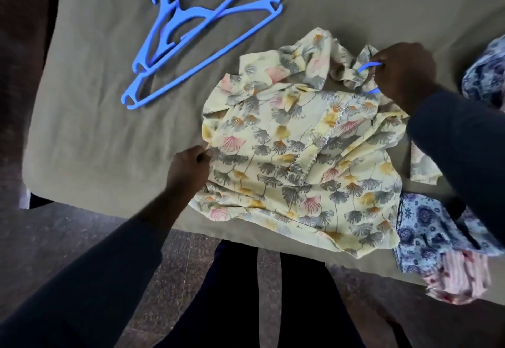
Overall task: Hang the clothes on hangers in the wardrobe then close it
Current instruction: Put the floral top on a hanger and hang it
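Observation:
A pale yellow floral garment (295, 153) lies spread on the olive-covered bed (95, 118). My left hand (188, 167) pinches its left edge. My right hand (404, 71) grips the blue hook of a hanger (369, 65) that pokes out of the garment's bunched neck; the rest of that hanger is hidden inside the cloth. Several spare blue plastic hangers (191, 36) lie in a loose pile at the bed's upper left. No wardrobe is in view.
A blue-and-white patterned garment (426, 235) and a pink striped one (459, 279) lie at the bed's right front corner, and another blue patterned cloth (486, 71) sits at the right edge. My legs stand on a dark stone floor (82, 238) before the bed.

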`<action>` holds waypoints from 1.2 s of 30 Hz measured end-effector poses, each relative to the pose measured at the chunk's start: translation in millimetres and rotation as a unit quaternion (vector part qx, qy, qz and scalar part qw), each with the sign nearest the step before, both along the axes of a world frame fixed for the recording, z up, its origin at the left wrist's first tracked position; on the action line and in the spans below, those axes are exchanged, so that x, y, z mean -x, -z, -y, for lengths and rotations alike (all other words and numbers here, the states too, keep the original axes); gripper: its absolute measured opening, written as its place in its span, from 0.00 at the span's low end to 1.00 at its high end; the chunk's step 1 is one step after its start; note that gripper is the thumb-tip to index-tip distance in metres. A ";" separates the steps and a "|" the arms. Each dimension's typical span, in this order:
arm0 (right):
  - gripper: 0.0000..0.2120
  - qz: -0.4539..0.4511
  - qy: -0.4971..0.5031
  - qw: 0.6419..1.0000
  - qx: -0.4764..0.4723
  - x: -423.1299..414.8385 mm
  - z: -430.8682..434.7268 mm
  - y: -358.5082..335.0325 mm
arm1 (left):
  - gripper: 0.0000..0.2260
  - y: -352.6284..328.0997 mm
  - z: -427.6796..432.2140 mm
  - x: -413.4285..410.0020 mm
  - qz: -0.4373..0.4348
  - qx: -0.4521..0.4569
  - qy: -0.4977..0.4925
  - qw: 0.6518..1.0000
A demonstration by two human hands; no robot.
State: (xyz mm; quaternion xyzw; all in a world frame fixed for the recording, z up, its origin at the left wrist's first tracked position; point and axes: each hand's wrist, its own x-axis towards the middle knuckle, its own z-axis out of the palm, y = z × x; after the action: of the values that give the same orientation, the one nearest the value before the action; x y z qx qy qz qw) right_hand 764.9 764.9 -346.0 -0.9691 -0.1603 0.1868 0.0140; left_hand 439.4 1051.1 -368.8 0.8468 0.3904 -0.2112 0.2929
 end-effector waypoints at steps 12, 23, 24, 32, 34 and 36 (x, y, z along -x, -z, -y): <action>0.17 0.010 0.013 0.999 -0.030 -17.3 0.6 -6.3 | 0.22 -17.9 2.2 -66.2 0.089 -0.049 0.004 0.995; 0.16 0.035 0.031 0.996 -0.076 -29.9 1.8 -9.8 | 0.05 -10.3 -47.4 -130.0 -0.015 -0.020 0.192 0.981; 0.16 0.041 0.031 0.995 -0.086 -33.6 5.1 -9.2 | 0.05 -15.5 -57.0 -122.5 -0.027 -0.038 0.197 0.979; 0.15 0.042 -0.010 0.993 -0.112 -34.6 -0.9 -8.7 | 0.09 -26.5 -110.9 -87.8 -0.004 -0.034 -0.108 0.994; 0.15 0.044 -0.042 0.990 -0.127 -33.1 -5.9 -9.8 | 0.12 -26.6 -98.9 -96.2 0.008 -0.103 -0.109 0.989; 0.14 0.045 -0.053 0.989 -0.134 -35.2 -12.1 -13.2 | 0.15 -29.4 -79.4 -108.0 0.057 -0.140 -0.080 0.985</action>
State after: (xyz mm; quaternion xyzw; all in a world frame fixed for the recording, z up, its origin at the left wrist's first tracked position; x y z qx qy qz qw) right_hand 800.0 777.0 -332.9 -0.9560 -0.2353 0.1207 0.1267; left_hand 547.4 1130.5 -339.4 0.8563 0.4651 -0.0822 0.2089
